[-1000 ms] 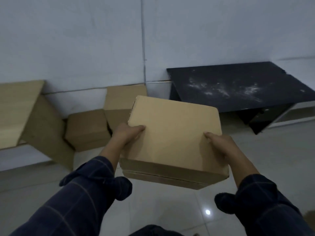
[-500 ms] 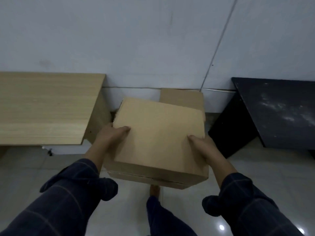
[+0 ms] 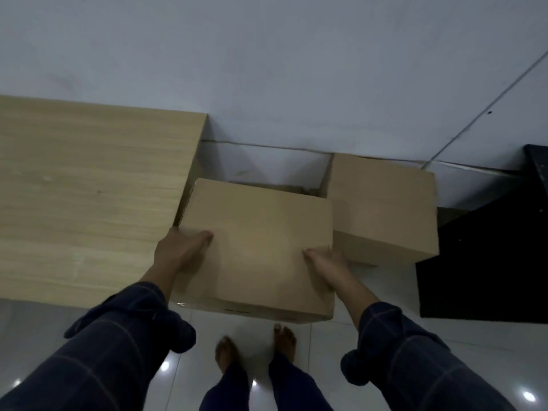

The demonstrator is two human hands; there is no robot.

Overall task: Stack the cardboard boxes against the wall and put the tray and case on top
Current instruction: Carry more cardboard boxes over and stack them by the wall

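A plain cardboard box (image 3: 261, 241) fills the middle of the view, held between both hands above the floor near the wall. My left hand (image 3: 182, 250) grips its left side with the thumb on top. On the box's right edge sits my right hand (image 3: 326, 259), thumb on top too. To the right, a second cardboard box (image 3: 382, 209) stands against the wall, its top a little higher than the held one. A sliver of another box (image 3: 296, 188) shows behind and below the held box. No tray or case is in view.
A light wooden tabletop (image 3: 89, 197) runs along the left, close to the held box. A black table (image 3: 489, 262) stands at the right. The white wall (image 3: 267, 84) is straight ahead. My bare feet (image 3: 255, 348) stand on glossy white tiles.
I have stepped closer to the wall and the view has tilted down. The held box has come lower and nearer the wall, beside the right-hand box and over the smaller one.
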